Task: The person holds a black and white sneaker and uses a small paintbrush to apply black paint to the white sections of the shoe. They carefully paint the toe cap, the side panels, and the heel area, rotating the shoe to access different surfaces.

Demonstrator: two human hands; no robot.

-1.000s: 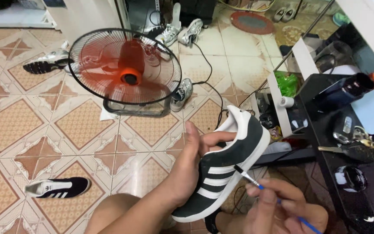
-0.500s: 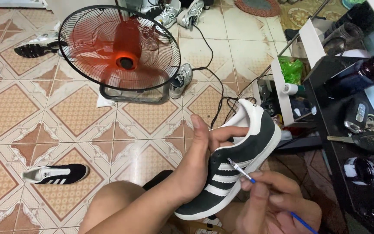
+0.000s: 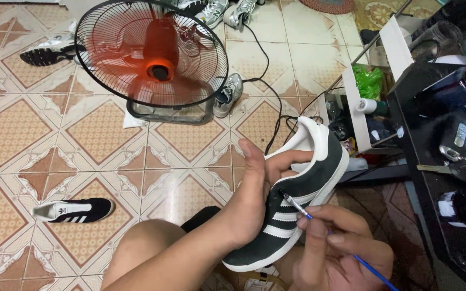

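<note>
Patterned orange and cream floor tiles (image 3: pixel 98 129) fill the room under the seated person. Nearest the camera, the right hand (image 3: pixel 341 253) pinches a thin blue-handled paintbrush (image 3: pixel 324 234), fingers closed together on its shaft; the handle's far end runs out of the bottom edge. The brush tip touches the side of a dark green suede sneaker (image 3: pixel 303 199) with white stripes and a white sole, held tilted above the person's knee. The left hand (image 3: pixel 254 199) grips this sneaker from inside and around its opening, thumb laid along the white lining, fingers clamped on the upper; most of them are hidden in the shoe.

To the left on the tiles lies a black sneaker (image 3: pixel 74 209) with white stripes. At right, a black table (image 3: pixel 432 178) carries a small dark jar (image 3: pixel 459 209), a set of keys (image 3: pixel 462 148) and a dark bottle (image 3: pixel 454 89), cut off by the frame edge. Beside it, a white open box (image 3: pixel 362 116) holds a green bag (image 3: pixel 369 81) and clutter too jumbled to make out. Farther back stands a black-caged floor fan (image 3: pixel 152 59) with orange blades blurred, a grey sneaker (image 3: pixel 227 94) just beside its base. More shoes (image 3: pixel 217 11) lie beyond, cropped at the top.
</note>
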